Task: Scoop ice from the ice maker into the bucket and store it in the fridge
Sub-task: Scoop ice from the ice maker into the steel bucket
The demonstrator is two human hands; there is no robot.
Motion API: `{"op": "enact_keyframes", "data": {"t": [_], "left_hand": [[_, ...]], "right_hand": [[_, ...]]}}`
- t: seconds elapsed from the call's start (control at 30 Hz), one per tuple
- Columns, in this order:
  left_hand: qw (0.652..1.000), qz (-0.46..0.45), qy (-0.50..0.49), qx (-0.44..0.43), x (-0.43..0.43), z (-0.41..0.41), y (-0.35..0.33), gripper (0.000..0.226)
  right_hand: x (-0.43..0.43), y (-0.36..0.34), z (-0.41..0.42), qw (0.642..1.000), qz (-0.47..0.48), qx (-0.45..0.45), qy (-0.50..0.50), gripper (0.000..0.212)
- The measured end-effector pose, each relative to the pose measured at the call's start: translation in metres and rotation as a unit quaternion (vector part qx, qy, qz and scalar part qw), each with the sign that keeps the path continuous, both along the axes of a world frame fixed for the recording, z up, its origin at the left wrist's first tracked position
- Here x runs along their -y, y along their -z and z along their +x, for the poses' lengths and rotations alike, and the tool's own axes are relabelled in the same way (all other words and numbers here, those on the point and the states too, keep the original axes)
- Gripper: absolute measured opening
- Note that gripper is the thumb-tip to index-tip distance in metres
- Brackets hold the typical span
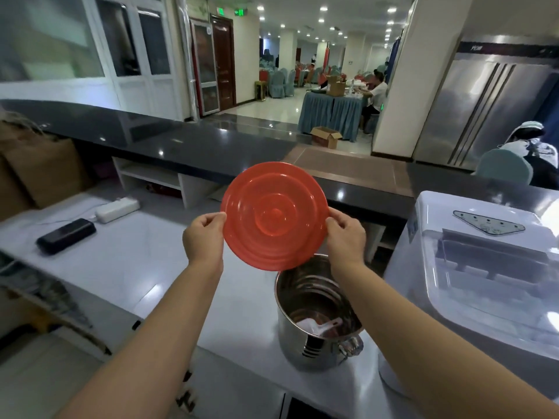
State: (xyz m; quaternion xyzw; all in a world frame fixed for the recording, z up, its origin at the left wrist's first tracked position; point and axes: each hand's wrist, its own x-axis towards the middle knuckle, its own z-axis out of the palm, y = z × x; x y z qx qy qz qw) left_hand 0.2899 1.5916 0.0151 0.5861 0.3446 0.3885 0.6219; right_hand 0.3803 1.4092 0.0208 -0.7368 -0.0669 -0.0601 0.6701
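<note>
While the left hand [203, 237] and right hand [344, 237] each pinch an opposite edge of the red lid [273, 216], thumbs on the near face and fingers curled behind, the lid hangs tilted in the air above the far rim of the steel bucket [290, 343]. Holding it up this way leaves the bucket's mouth open, which the scooping will need. The bucket stands on the white counter [136, 267] just beside the ice maker [472, 267], close enough for short trips between the two. A white scoop [320, 326] lies inside on the bottom, and no ice shows in the bucket yet.

Both hands are taken up, so the lid probably has to be put down before the scoop can be lifted out. The ice maker's clear cover looks closed and would need opening as well. To the left on the counter lie a black case [66, 235] and a white power block [117, 209], leaving bare surface nearer the bucket. A steel fridge [484, 110] stands well apart, beyond the dark raised ledge [211, 146].
</note>
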Motion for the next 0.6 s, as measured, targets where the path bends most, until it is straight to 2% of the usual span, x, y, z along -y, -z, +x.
{"op": "enact_keyframes", "data": {"t": [0.07, 0.17, 0.27, 0.43, 0.6], "left_hand": [[1.0, -0.009, 0.005, -0.005, -0.008, 0.003, 0.001, 0.009], [0.999, -0.036, -0.017, -0.003, -0.018, 0.008, 0.004, 0.018], [0.996, -0.082, -0.039, 0.01, -0.028, 0.009, 0.01, 0.022], [0.989, -0.145, -0.02, 0.016, -0.043, 0.003, 0.03, 0.01], [0.992, -0.126, -0.008, -0.008, -0.065, 0.007, 0.051, 0.017]], "right_hand": [[-0.01, -0.001, 0.011, 0.999, 0.036, -0.026, -0.009, 0.032], [-0.026, 0.001, 0.031, 0.996, 0.063, -0.061, -0.033, 0.018], [-0.041, 0.005, 0.043, 0.989, 0.095, -0.083, -0.072, 0.018], [-0.06, 0.01, 0.055, 0.975, 0.132, -0.145, -0.102, 0.017], [-0.071, 0.017, 0.059, 0.975, 0.081, -0.16, -0.13, 0.02]]}}
